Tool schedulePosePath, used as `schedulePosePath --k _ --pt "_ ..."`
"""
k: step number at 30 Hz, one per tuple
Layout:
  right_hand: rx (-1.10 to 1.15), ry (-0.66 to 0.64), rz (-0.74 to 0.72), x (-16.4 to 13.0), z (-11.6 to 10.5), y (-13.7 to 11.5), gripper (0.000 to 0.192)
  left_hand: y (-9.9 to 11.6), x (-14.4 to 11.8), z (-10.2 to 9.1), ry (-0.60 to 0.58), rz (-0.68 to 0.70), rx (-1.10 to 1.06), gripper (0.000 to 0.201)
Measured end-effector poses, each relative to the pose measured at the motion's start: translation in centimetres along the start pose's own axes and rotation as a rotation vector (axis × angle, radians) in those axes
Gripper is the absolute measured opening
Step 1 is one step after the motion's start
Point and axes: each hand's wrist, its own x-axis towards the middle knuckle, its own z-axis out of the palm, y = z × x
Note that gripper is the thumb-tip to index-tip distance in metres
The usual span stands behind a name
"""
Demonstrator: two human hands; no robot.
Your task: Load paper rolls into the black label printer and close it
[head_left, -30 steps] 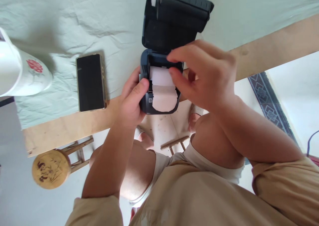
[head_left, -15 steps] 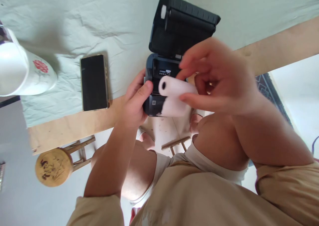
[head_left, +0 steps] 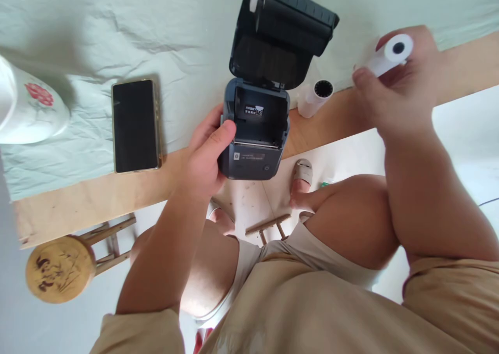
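Your left hand (head_left: 205, 164) is clamped on the near-left side of the portable printer (head_left: 253, 162), thumb on its top edge and fingers wrapped around the flank. The printer's lid (head_left: 280, 47) is swung open on the far side, and the open paper bay (head_left: 259, 120) shows a white printed sticker inside it. Your right hand (head_left: 407, 96) is out to the right of the printer, well apart from it, closed around a white paper roll (head_left: 384, 59). That roll lies between your thumb and fingers, tilted, its dark-cored end facing up; whether it touches the cloth below cannot be told. A second roll with a black core (head_left: 310, 103) stands just right of the printer, between it and your right hand. Left of the printer a smartphone (head_left: 135, 125) lies flat, screen dark, and farther left is a white container with a red flower (head_left: 35, 107).
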Motion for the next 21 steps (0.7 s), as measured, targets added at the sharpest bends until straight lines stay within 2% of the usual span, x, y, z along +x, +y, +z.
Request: schedulePosePath --k 2,5,9,12,15,18,21 --pt "-0.108 -0.016 -0.009 -0.2 -0.3 -0.3 0.035 0.0 0.0 0.1 -0.004 0.003 0.007 0.032" --pt "-0.147 0.011 -0.023 -0.2 -0.7 -1.1 0.055 0.1 0.1 0.2 -0.002 0.016 0.008 0.029" --pt "-0.083 0.138 -0.244 -1.1 -0.8 -3.9 0.050 0.0 0.1 0.2 -0.019 0.020 0.002 0.030" --pt "-0.107 -0.031 -0.315 -2.0 0.5 -5.6 0.054 0.0 0.1 0.3 -0.011 0.028 0.000 0.029" --pt "-0.228 -0.186 -0.252 -2.5 2.7 -6.1 0.058 0.1 0.0 0.4 0.001 0.020 0.013 0.029" --pt "-0.305 -0.234 -0.161 -2.4 4.2 -6.0 0.056 0.2 0.0 0.4 -0.006 0.007 0.016 0.031" --pt "-0.208 -0.189 -0.141 -2.2 4.3 -6.1 0.057 0.2 0.0 0.4 -0.015 -0.003 0.003 0.032"
